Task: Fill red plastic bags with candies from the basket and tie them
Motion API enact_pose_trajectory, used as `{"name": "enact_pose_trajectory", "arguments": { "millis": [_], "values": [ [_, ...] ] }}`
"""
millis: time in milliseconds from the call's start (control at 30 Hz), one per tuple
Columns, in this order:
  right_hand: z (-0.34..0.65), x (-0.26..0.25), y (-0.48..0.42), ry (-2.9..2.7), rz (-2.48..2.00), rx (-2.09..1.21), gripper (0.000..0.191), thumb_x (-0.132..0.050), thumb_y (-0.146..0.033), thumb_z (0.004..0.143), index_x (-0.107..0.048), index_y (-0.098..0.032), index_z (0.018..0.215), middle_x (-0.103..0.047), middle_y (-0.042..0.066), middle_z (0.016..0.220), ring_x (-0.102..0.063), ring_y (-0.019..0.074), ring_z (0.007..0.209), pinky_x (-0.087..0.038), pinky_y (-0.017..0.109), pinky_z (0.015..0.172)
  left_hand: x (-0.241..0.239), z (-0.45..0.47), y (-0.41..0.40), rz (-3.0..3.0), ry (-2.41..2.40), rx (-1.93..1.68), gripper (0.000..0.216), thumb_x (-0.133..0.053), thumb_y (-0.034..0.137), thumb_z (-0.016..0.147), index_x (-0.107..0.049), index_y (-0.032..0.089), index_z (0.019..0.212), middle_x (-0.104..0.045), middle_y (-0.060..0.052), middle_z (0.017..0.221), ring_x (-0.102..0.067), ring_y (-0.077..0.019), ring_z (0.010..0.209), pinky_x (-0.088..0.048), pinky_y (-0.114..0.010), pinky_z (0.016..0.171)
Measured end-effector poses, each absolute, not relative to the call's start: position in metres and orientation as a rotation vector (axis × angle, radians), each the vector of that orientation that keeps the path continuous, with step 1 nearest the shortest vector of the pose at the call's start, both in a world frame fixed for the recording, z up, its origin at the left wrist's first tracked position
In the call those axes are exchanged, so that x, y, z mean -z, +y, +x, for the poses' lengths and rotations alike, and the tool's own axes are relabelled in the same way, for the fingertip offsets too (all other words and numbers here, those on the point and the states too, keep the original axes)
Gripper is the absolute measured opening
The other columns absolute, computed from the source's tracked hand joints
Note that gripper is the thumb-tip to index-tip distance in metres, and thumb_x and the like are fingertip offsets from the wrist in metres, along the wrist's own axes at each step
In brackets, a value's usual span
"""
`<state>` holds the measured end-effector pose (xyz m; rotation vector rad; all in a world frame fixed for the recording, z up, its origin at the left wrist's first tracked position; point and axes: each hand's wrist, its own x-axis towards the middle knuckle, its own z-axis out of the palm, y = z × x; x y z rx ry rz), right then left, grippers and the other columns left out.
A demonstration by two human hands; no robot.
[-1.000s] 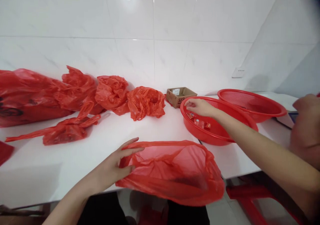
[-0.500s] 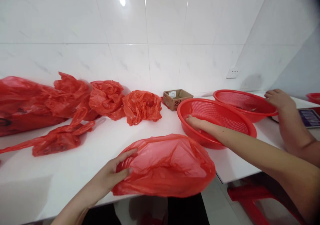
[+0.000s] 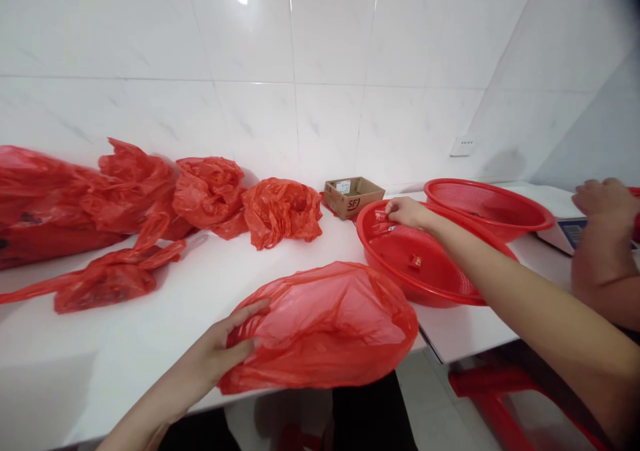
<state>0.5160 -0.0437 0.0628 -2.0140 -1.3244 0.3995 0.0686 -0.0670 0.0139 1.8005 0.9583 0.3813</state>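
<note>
My left hand (image 3: 225,347) pinches the rim of an open red plastic bag (image 3: 330,324) that lies on the white table (image 3: 150,331) and hangs over its front edge. My right hand (image 3: 405,212) reaches into the near red mesh basket (image 3: 445,289) and is closed on a few small red packets by the far rim. One small red packet (image 3: 415,261) lies loose on the basket's floor.
Several crumpled red bags (image 3: 283,211) line the wall at the left and back. A small cardboard box (image 3: 353,196) stands behind the basket, and a second red basket (image 3: 490,204) sits to its right. Another person's hand (image 3: 603,201) hovers by a scale (image 3: 565,234). A red stool (image 3: 500,397) is below.
My right hand dipped to the basket's floor, then rose to the far rim with packets. The bag's mouth has sagged flatter. The other person's hand left the far basket's rim.
</note>
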Motion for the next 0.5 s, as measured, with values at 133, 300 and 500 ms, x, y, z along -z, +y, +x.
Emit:
{"name": "enact_pose_trajectory", "arguments": {
  "millis": [133,300,500],
  "values": [
    [0.493,-0.101,-0.074,-1.362,-1.837,-0.364,0.014,-0.056,-0.004,0.076,-0.056,-0.018,0.079,-0.063,0.0,0.071,-0.06,0.0109,0.065,-0.047,0.022,0.062,-0.012,0.072,-0.065,1.729,0.979,-0.426,0.059,-0.062,0.049,0.083,-0.053,0.03,0.138,-0.045,-0.002,0.15,-0.039,-0.0291,0.139,-0.025,-0.047,0.117],
    [0.427,-0.119,-0.102,-1.473,-1.433,-0.502,0.011,-0.059,-0.012,0.072,-0.056,-0.021,0.078,-0.062,-0.001,0.074,-0.059,0.0123,0.068,-0.046,0.025,0.065,-0.013,0.094,-0.066,1.685,0.954,-0.408,0.065,-0.066,0.047,0.08,-0.052,0.025,0.14,-0.042,-0.006,0.152,-0.037,-0.0298,0.14,-0.027,-0.046,0.116],
    [0.359,-0.067,-0.1,-1.635,-1.211,-0.625,0.005,-0.052,-0.018,0.08,-0.051,-0.023,0.078,-0.059,-0.001,0.078,-0.058,0.014,0.073,-0.047,0.029,0.069,-0.017,0.11,-0.07,1.529,0.866,-0.406,0.076,-0.069,0.035,0.079,-0.04,0.022,0.147,-0.038,-0.01,0.154,-0.039,-0.0278,0.139,-0.034,-0.041,0.113]
  ]
}}
